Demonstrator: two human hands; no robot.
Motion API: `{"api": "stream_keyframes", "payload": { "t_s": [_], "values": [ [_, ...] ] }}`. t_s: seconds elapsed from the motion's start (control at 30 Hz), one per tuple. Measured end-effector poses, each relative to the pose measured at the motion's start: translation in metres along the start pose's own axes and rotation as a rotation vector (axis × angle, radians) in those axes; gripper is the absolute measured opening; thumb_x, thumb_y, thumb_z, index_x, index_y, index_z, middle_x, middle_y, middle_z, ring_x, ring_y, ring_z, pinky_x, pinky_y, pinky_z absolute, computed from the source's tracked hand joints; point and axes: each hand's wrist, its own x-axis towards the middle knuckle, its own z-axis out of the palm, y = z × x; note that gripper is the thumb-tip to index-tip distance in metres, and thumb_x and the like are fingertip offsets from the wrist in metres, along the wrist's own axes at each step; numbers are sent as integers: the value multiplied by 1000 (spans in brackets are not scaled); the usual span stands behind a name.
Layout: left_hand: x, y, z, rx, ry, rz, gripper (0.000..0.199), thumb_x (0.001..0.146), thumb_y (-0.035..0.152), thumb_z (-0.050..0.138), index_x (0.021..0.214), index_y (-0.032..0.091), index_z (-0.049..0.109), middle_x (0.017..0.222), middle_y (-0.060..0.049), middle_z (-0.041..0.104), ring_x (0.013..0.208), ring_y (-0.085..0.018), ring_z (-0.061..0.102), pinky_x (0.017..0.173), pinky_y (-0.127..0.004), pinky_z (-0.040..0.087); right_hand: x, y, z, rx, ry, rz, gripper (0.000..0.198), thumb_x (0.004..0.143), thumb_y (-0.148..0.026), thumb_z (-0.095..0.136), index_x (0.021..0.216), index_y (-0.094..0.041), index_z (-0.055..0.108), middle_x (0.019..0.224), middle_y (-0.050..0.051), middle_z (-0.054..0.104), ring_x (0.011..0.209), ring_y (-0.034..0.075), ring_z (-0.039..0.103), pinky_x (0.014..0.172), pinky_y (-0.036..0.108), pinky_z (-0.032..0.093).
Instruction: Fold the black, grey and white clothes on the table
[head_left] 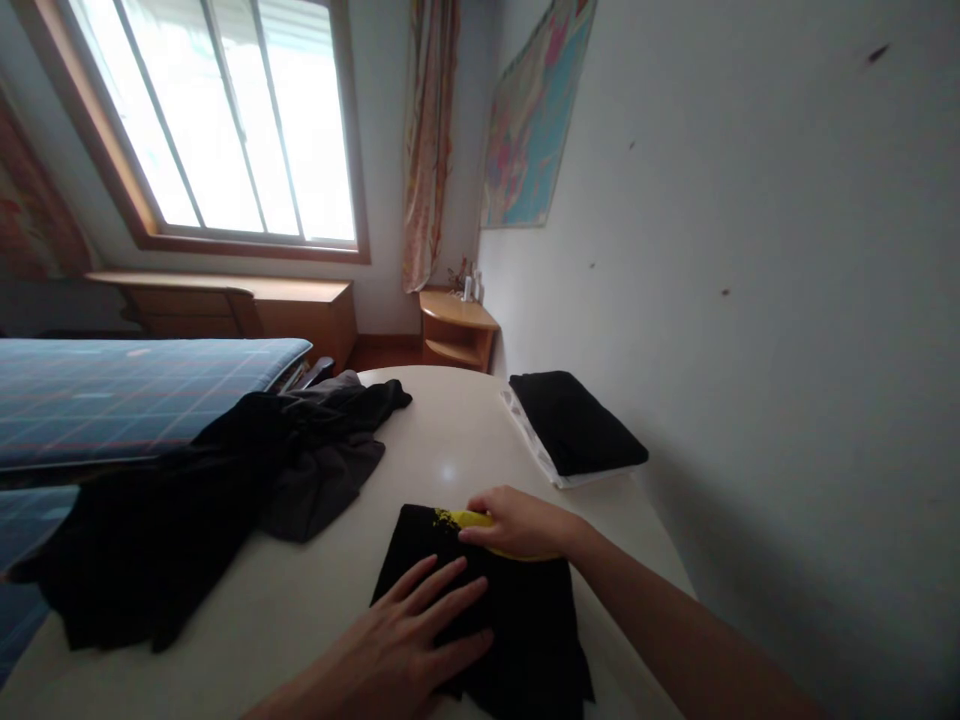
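A black garment (pixel 525 620) with a yellow printed patch along its far edge lies folded on the white table in front of me. My left hand (pixel 420 630) rests flat on its near left part, fingers spread. At the far edge, my right hand (pixel 521 522) has its thumb and fingers closed on the cloth by the yellow patch. My right palm hides part of that edge. The garment's near end runs out of the picture.
Rumpled black and grey clothes (pixel 247 480) spread over the left of the white table (pixel 435 430). A folded black stack (pixel 577 420) with white cloth beneath sits at the back right, by the wall. A plaid mattress (pixel 150 390) stands left.
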Motion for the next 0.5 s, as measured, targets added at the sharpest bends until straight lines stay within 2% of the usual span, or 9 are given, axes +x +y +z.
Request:
{"api": "stream_keyframes", "payload": {
  "t_s": [0.07, 0.13, 0.23, 0.3, 0.4, 0.5],
  "values": [
    [0, 0, -4, 44, 16, -14, 66, 90, 14, 58, 147, 41, 40, 161, 1, 28, 147, -32, 28, 116, -59, 31, -3, 12, -1, 42, 50, -5, 35, 90, -47, 57, 96, -16, 71, 92, 7, 73, 77, 18, 63, 64, 25, 38],
    [1, -2, -8, 69, 26, -75, 65, 91, 9, 52, 146, 42, 41, 160, 1, 30, 147, -30, 29, 116, -59, 32, -5, 25, -1, 51, 142, 50, 34, 91, -45, 54, 99, -15, 69, 97, 9, 72, 84, 20, 63, 70, 26, 40],
    [1, -7, -12, 48, 46, -187, 62, 95, 17, 51, 150, 39, 35, 161, -1, 28, 147, -31, 27, 115, -59, 33, -6, 42, 0, 68, 274, 223, 35, 93, -43, 50, 102, -13, 66, 102, 13, 71, 88, 22, 64, 75, 29, 43],
    [0, -11, -11, 12, 45, -214, 62, 97, 27, 51, 154, 36, 29, 162, -3, 24, 149, -32, 23, 115, -58, 32, -8, 51, 2, 146, 285, 290, 37, 93, -44, 50, 102, -12, 66, 102, 13, 71, 90, 24, 65, 77, 31, 45],
    [-1, -14, -6, -24, 45, -214, 61, 99, 36, 49, 155, 38, 24, 164, -1, 17, 150, -32, 18, 116, -57, 31, -10, 58, 4, 274, 267, 249, 36, 90, -44, 54, 106, -14, 66, 105, 11, 72, 94, 25, 66, 81, 32, 47],
    [-3, -16, 2, -33, 85, -238, 66, 100, 38, 48, 157, 37, 16, 165, -2, 12, 150, -32, 17, 117, -55, 31, -10, 58, -1, 272, 324, 175, 30, 87, -36, 57, 107, -15, 65, 107, 10, 71, 96, 24, 66, 84, 32, 47]
  ]
}}
